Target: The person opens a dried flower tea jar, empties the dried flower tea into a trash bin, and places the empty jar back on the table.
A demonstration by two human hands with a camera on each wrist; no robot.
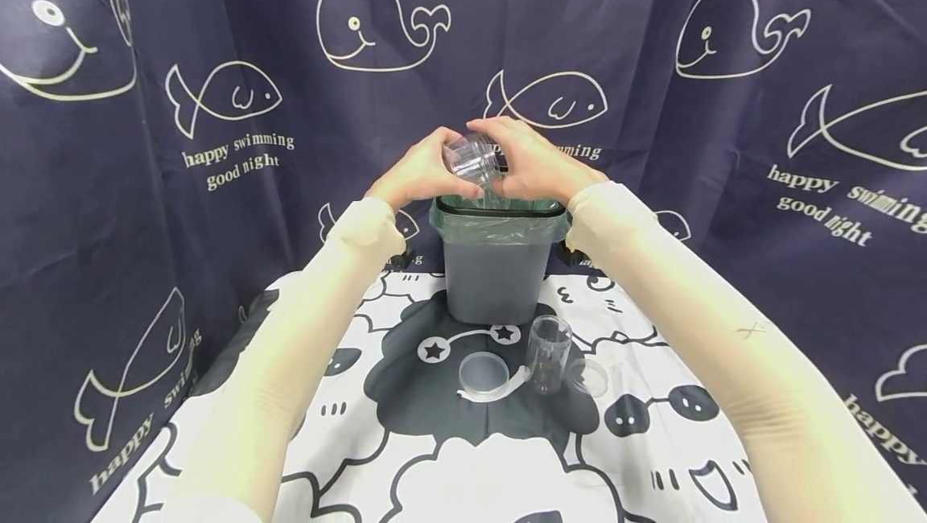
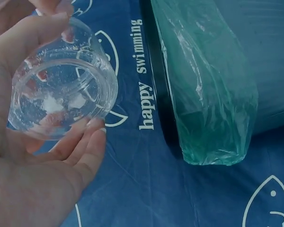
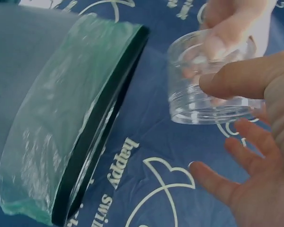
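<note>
A clear plastic jar [image 1: 467, 159] is held in the air above the mouth of a grey bin [image 1: 496, 282]. My left hand [image 1: 423, 173] grips the jar, thumb on one side and fingers on the other, as the left wrist view shows. Small white patches show in the jar [image 2: 52, 101]; whether bits or glare, I cannot tell. My right hand [image 1: 525, 161] is at the jar's threaded end. In the right wrist view its thumb overlaps the jar [image 3: 180, 90], while the other fingers are spread apart below; contact is unclear.
A thin green bag [image 1: 463, 225] lines the bin and folds over its black rim. In front of it stand another clear jar [image 1: 548, 358], upright, and two clear round lids, one left [image 1: 484, 376] and one right [image 1: 589, 378]. A whale-print curtain [image 1: 405, 105] hangs behind.
</note>
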